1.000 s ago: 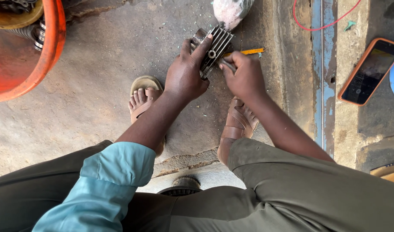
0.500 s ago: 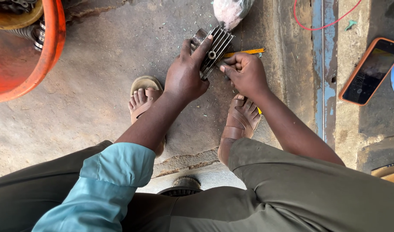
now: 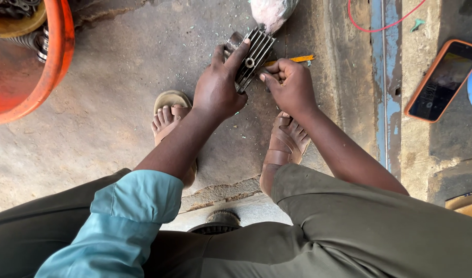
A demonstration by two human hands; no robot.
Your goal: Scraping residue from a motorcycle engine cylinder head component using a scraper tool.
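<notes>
**Both hands closed in on the finned metal part**

Your left hand (image 3: 215,87) presses down on the finned metal part (image 3: 252,55), thumb and forefinger spread along its ribs while the rest of the fingers curl against its near edge. It pins the piece to the concrete floor (image 3: 117,113) just ahead of your feet. Your right hand (image 3: 292,85) is closed into a loose fist around a yellow-handled tool (image 3: 296,59), whose handle sticks out past your knuckles to the right; the working tip is hidden between your fingers and the part, so you cannot tell exactly where it bears.

Compared with a second ago, little has shifted: your left hand keeps the same grip, and your right hand has drawn in slightly closer to the part's side, the knuckles now nearly touching the fins. That reads as steady, small-motion work at one spot rather than repositioning.

Your right sandalled foot (image 3: 285,144) sits directly below the right hand, the left sandalled foot (image 3: 169,116) beside the left wrist. A plastic bag (image 3: 269,10) lies just beyond the part, an orange tub (image 3: 61,46) stands far left, and a phone in an orange case (image 3: 442,80) rests well to the right.
</notes>
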